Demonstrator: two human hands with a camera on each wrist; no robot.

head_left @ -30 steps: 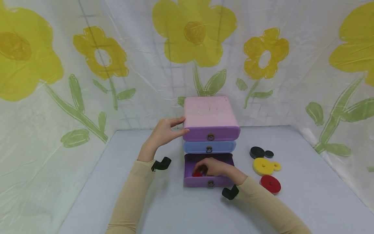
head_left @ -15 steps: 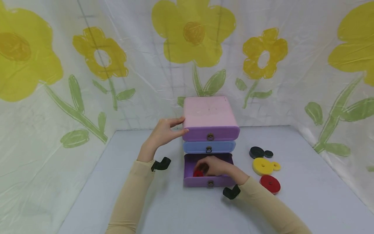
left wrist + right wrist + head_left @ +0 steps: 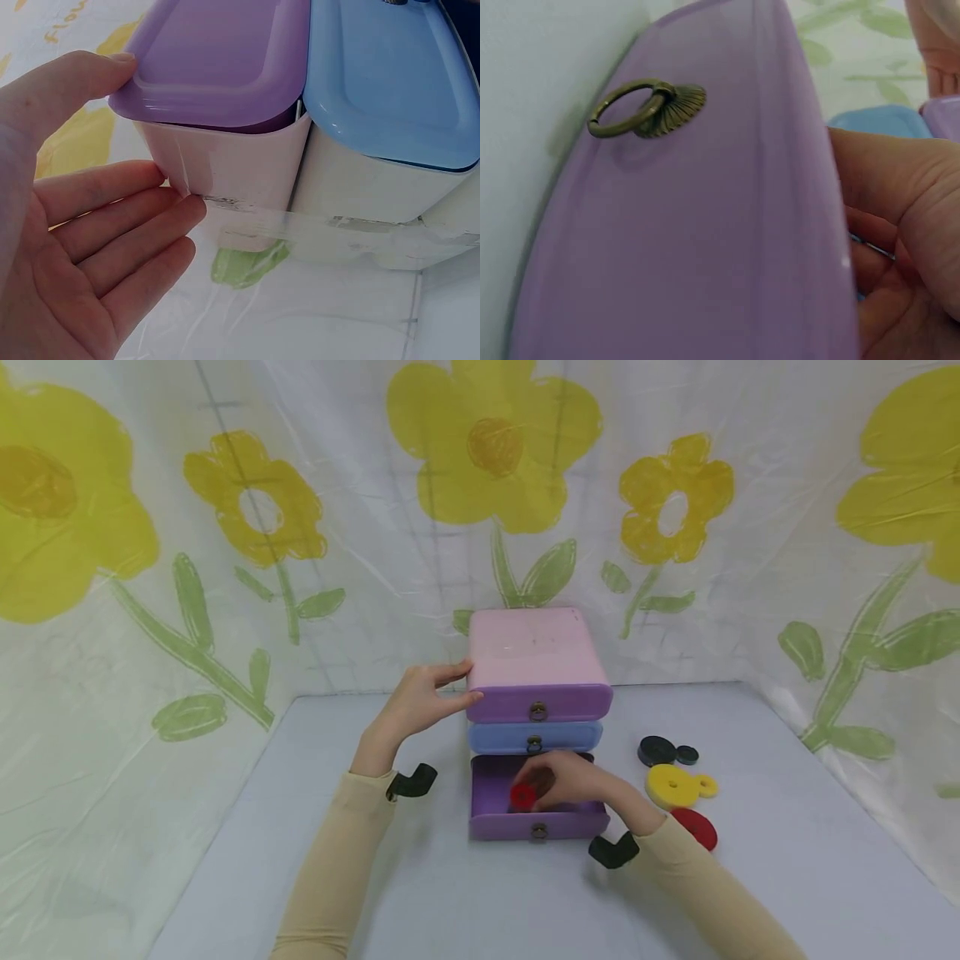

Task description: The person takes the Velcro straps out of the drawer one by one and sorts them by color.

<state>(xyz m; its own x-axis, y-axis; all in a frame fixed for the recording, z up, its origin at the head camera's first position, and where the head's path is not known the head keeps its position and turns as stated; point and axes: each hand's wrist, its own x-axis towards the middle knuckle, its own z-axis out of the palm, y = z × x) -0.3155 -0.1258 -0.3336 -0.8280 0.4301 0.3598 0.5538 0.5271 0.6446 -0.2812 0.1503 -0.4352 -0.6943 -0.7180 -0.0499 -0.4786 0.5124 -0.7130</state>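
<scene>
A small box of stacked drawers with a pink top (image 3: pixel 536 647) has a purple upper drawer (image 3: pixel 502 703), a blue middle one (image 3: pixel 495 737) and a pulled-out purple bottom drawer (image 3: pixel 491 828). My left hand (image 3: pixel 417 703) is at its upper left corner. The thumb lies on the purple front's edge, and fairly straight fingers touch the pink side (image 3: pixel 225 161). Inside the bottom drawer, my right hand (image 3: pixel 566 779) pinches a small red disc (image 3: pixel 522 797) with a dark centre. In the right wrist view the drawer front with its brass ring (image 3: pixel 622 112) hides the disc.
Right of the drawers lie two black discs (image 3: pixel 657 751), one large and one small. Nearer are a large yellow disc (image 3: pixel 670 787) with a small one (image 3: pixel 707 786) and a large red disc (image 3: pixel 696 828), partly behind the right forearm. A flowered curtain (image 3: pixel 375 610) hangs behind.
My right hand has moved right and slightly up within the bottom drawer, bringing the small red disc along. My left hand keeps its place at the corner.
</scene>
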